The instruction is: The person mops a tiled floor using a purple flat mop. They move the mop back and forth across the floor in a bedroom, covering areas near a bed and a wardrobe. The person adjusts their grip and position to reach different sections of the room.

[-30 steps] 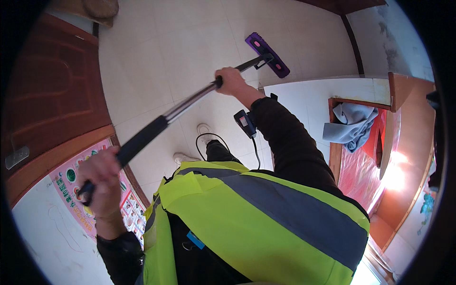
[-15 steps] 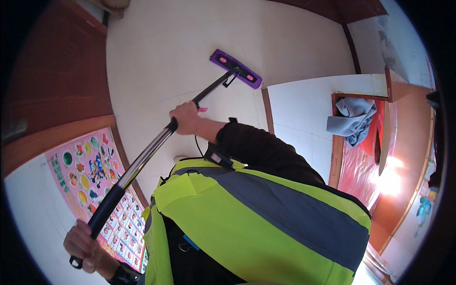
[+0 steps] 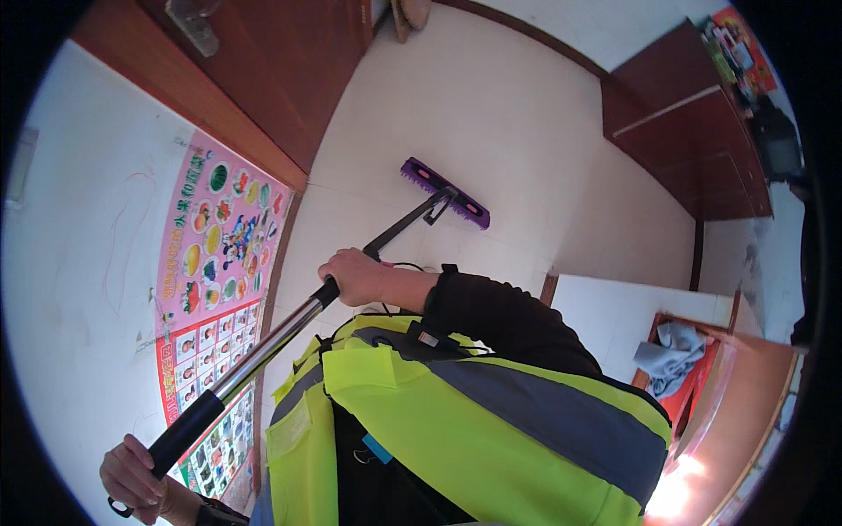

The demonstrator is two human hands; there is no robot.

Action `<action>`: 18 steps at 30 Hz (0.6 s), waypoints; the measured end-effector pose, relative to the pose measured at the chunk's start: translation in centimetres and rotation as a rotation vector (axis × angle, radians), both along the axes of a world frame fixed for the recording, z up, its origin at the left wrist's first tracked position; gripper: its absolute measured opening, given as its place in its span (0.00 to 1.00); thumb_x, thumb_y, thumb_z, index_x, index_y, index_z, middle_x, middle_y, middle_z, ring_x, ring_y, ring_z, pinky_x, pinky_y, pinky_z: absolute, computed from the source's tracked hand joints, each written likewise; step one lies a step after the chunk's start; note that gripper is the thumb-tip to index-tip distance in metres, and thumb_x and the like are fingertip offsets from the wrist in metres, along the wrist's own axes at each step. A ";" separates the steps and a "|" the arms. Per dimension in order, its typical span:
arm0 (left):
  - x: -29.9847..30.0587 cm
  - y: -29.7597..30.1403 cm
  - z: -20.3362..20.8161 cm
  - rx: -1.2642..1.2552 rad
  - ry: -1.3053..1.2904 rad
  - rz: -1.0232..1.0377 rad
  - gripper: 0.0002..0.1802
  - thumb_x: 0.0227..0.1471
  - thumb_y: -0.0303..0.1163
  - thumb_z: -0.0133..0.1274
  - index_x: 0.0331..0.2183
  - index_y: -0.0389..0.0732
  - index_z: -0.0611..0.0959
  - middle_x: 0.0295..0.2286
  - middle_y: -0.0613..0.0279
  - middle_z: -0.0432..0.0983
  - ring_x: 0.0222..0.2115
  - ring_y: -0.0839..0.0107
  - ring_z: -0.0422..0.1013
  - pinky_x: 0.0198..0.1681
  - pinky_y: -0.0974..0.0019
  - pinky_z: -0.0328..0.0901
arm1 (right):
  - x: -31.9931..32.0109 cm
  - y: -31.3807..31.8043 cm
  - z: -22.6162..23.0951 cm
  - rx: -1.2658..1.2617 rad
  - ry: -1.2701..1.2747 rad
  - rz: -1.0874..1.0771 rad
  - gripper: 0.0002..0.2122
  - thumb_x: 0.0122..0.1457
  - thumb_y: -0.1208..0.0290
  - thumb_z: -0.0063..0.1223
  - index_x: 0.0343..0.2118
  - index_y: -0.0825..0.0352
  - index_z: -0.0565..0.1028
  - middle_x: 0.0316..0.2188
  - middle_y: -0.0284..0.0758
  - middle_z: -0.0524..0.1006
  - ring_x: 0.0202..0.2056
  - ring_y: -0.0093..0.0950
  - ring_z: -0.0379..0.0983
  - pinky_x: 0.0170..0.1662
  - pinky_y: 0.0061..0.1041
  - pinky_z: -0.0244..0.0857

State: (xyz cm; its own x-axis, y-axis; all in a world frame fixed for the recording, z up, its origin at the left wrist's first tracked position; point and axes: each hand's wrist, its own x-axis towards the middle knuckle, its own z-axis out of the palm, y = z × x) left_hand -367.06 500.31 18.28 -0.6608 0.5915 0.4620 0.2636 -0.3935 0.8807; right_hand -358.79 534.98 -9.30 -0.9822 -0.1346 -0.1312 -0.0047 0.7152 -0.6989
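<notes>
A flat mop [image 3: 274, 344] runs slantwise across the view, its black and silver handle rising from the lower left. At its far end the purple mop head [image 3: 447, 195] is over the pale floor, its fringe showing along the edge. My left hand [image 3: 136, 479] is wrapped round the black grip near the handle's end, where a hanging loop sticks out. Higher up, my right hand [image 3: 355, 277] closes round the pole, just above the silver section. I wear a yellow-green vest with grey bands.
Pale floor [image 3: 491, 96] surrounds the mop head. A brown door [image 3: 272, 61] and a wall with a pink picture poster [image 3: 189, 263] stand left. To the right are a dark red cabinet [image 3: 684, 123], a low white partition [image 3: 627, 302] and a grey cloth [image 3: 671, 358] on red-covered furniture.
The view has turned, bringing the cabinet in at right and more of the poster wall at left. The mop head has lifted or tilted, showing its fringe. Both hands keep their grip.
</notes>
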 end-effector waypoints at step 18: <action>-21.2 34.7 -12.5 -0.157 -0.065 0.029 0.19 0.43 0.44 0.59 0.19 0.40 0.71 0.22 0.59 0.69 0.32 0.58 0.68 0.42 0.54 0.61 | -29.2 37.6 -7.1 0.436 0.056 -0.291 0.11 0.36 0.77 0.50 0.27 0.60 0.71 0.27 0.38 0.73 0.33 0.41 0.71 0.35 0.38 0.65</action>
